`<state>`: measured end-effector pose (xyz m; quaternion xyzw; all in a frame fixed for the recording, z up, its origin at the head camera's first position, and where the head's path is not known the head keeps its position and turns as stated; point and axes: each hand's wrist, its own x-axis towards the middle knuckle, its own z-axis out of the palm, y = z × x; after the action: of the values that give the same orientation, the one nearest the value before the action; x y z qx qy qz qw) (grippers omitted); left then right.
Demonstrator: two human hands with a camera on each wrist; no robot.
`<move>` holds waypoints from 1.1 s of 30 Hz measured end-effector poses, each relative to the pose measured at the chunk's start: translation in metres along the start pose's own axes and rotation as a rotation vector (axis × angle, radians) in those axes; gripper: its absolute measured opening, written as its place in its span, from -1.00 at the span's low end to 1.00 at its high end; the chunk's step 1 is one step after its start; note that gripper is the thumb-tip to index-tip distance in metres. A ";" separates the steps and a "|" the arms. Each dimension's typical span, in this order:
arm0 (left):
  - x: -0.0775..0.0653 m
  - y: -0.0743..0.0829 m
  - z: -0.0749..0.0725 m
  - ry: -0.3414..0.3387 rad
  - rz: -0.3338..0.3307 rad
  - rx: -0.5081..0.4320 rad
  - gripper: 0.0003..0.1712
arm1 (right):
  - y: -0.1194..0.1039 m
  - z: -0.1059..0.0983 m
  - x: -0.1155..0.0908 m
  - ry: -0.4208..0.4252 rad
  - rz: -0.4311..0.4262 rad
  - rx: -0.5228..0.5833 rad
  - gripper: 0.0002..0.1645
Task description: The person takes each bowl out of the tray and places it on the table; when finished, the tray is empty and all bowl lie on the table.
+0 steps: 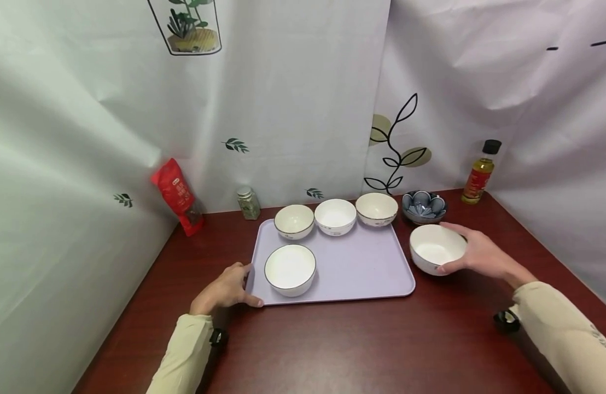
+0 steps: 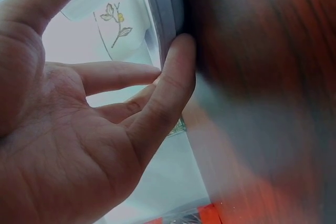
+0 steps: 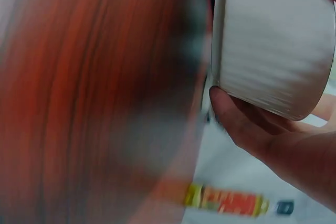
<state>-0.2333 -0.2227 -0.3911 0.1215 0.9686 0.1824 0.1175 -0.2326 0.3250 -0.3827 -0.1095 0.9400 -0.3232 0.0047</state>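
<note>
My right hand holds a white bowl to the right of the tray, thumb at its near side and fingers at its far side. In the right wrist view the bowl shows its ribbed wall, with fingertips against it. My left hand grips the near left corner of a lilac tray, fingers along the left edge and thumb at the front edge. In the left wrist view, fingertips meet the tray's rim. Another white bowl stands on the tray near that hand.
Three bowls line the tray's back: one left, one middle, one right. Behind the held bowl is a dark petal-patterned bowl. A spice jar, a red packet and an oil bottle stand by the curtain.
</note>
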 end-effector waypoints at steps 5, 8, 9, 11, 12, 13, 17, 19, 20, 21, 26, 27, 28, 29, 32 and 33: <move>0.000 0.001 0.001 -0.005 -0.010 -0.003 0.20 | 0.028 -0.018 -0.003 0.013 0.084 -0.034 0.28; -0.002 0.002 0.001 -0.008 -0.025 -0.003 0.22 | 0.041 -0.025 -0.003 0.014 0.142 -0.035 0.30; -0.003 0.002 0.001 -0.010 -0.030 -0.003 0.22 | 0.045 -0.026 -0.003 0.012 0.159 -0.033 0.31; -0.004 0.002 0.001 -0.016 -0.037 0.002 0.22 | 0.051 -0.028 -0.003 0.008 0.192 -0.023 0.33; -0.004 0.003 0.002 -0.017 -0.039 0.002 0.22 | 0.054 -0.028 -0.002 0.009 0.204 -0.020 0.34; -0.004 0.003 0.002 -0.018 -0.036 0.004 0.22 | 0.057 -0.029 -0.002 0.011 0.215 -0.016 0.35; -0.002 0.004 0.003 -0.011 -0.021 -0.001 0.21 | 0.068 -0.033 -0.001 0.017 0.258 0.003 0.39; -0.002 0.004 0.004 -0.008 -0.017 0.002 0.20 | 0.073 -0.036 0.001 0.022 0.274 0.014 0.40; -0.001 0.004 0.004 -0.006 -0.015 0.004 0.21 | 0.075 -0.037 0.001 0.023 0.283 0.019 0.41; -0.001 0.004 0.005 -0.006 -0.014 0.008 0.21 | 0.077 -0.038 0.002 0.028 0.289 0.026 0.41; -0.002 0.005 0.003 0.004 -0.009 0.013 0.20 | 0.082 -0.043 0.011 0.026 0.304 0.040 0.46; -0.002 0.006 0.002 0.005 -0.009 0.014 0.20 | 0.082 -0.043 0.013 0.028 0.304 0.048 0.47; -0.002 0.006 0.002 0.008 -0.010 0.013 0.20 | 0.081 -0.043 0.016 0.034 0.306 0.053 0.49; -0.003 0.006 0.001 0.008 -0.012 0.013 0.20 | 0.081 -0.043 0.018 0.044 0.313 0.055 0.51; -0.003 0.006 0.000 0.011 -0.009 0.016 0.20 | 0.080 -0.039 0.022 0.130 0.342 0.037 0.53; -0.002 0.006 0.000 0.012 -0.011 0.014 0.20 | 0.080 -0.037 0.022 0.173 0.356 0.028 0.52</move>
<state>-0.2304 -0.2180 -0.3885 0.1161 0.9712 0.1756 0.1119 -0.2737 0.4040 -0.4003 0.0867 0.9367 -0.3387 -0.0175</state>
